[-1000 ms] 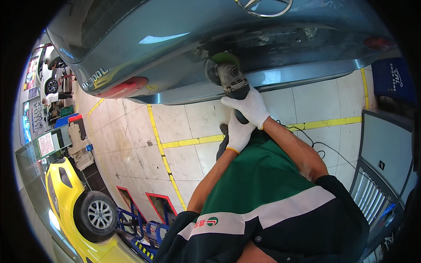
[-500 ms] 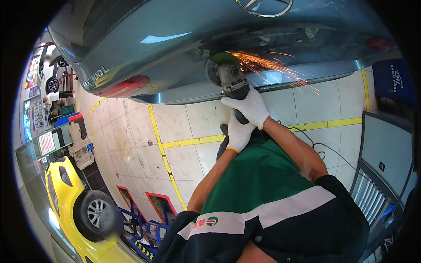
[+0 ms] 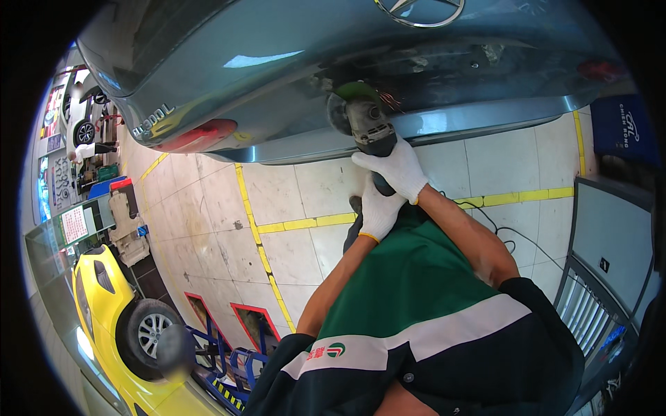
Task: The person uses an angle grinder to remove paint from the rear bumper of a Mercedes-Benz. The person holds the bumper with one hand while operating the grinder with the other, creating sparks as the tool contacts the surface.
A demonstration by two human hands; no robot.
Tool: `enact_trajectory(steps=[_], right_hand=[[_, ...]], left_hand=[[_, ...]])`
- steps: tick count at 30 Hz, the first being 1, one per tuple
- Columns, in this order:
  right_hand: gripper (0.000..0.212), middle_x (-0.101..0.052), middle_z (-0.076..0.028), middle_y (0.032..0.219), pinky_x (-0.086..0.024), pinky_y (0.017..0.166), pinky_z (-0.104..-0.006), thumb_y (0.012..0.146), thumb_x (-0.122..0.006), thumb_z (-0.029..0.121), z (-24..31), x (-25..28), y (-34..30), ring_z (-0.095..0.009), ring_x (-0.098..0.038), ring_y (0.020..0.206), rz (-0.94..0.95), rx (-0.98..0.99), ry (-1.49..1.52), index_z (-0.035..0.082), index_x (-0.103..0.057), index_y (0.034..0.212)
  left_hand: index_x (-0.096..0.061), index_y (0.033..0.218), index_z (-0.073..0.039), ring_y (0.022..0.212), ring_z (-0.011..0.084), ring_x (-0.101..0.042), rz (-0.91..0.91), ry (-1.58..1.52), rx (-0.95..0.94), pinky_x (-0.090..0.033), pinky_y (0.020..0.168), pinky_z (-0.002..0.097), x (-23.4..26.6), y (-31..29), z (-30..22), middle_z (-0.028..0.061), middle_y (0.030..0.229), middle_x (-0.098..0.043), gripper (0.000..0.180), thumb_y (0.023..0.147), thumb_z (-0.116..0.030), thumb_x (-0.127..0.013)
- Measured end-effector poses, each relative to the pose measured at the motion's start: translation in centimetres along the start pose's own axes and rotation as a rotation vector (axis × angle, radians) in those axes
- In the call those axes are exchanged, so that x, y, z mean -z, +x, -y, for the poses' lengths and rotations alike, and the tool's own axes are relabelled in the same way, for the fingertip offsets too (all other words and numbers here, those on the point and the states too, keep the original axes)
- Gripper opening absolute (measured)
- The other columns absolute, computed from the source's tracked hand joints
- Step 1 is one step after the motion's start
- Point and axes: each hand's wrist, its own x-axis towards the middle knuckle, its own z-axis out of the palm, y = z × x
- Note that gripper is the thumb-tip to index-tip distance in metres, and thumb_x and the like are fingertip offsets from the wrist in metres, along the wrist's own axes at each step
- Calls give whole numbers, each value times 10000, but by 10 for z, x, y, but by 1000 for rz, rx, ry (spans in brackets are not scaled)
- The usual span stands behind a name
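Observation:
An angle grinder (image 3: 371,128) with a green disc (image 3: 355,92) is held up against the dented rear panel of a grey-blue car (image 3: 277,83). My right hand (image 3: 397,168), in a white knit glove, wraps round the grinder's body just behind its head. Lower down, my left hand (image 3: 380,211), gloved alike, closes on the rear end of the tool, partly hidden by my body and the right hand. A few orange sparks (image 3: 392,102) fly off to the right of the disc. Bare, scuffed patches (image 3: 420,64) show on the dark panel beside it.
A black cord (image 3: 510,229) trails over the tiled floor, which has yellow lines (image 3: 305,223). On the left stands a yellow car (image 3: 104,291) by a blue lift (image 3: 250,364). A grey cabinet (image 3: 610,236) and a blue box (image 3: 617,128) stand at the right. Far left, a person (image 3: 87,151) is visible.
The long spray of orange sparks has shrunk to a few short streaks near the disc. Both hands and the grinder have hardly moved.

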Motion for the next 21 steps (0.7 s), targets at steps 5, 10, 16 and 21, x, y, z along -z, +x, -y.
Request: enact_trajectory(steps=[5,10,16,21], right_hand=[[817,-702,-196,1218,-523,993,-372,716,-889,435,9,2,-2,-316,-681,1134,4,-23,-46,-35,-580,1308],[810,-705,-198,1208,-526,985,-371,716,-889,434,8,2,-2,-315,-683,1128,5,-31,-30,-35,-583,1301],[783,-709,-194,1182,-527,974,-367,721,-890,419,4,1,-3,-310,-687,1106,-12,10,-4,-36,-589,1283],[769,-711,-187,1174,-525,971,-368,722,-893,409,2,0,-1,-299,-689,1100,-5,4,2,-41,-596,1271]], left_hand=[[-438,1430,35,1249,313,-591,-3,-11,-9,-471,1039,396,0,0,-1,213,1336,-600,765,811,-211,-814],[-455,1409,30,1234,314,-607,-14,-5,-27,-476,1039,396,-3,3,8,210,1310,-622,761,800,-238,-823],[-463,1392,22,1226,315,-617,-28,16,5,-479,1038,396,-3,2,7,200,1290,-637,778,784,-284,-841],[-456,1410,28,1242,305,-592,-11,-31,10,-469,1041,396,-2,1,5,194,1321,-608,770,792,-236,-833]])
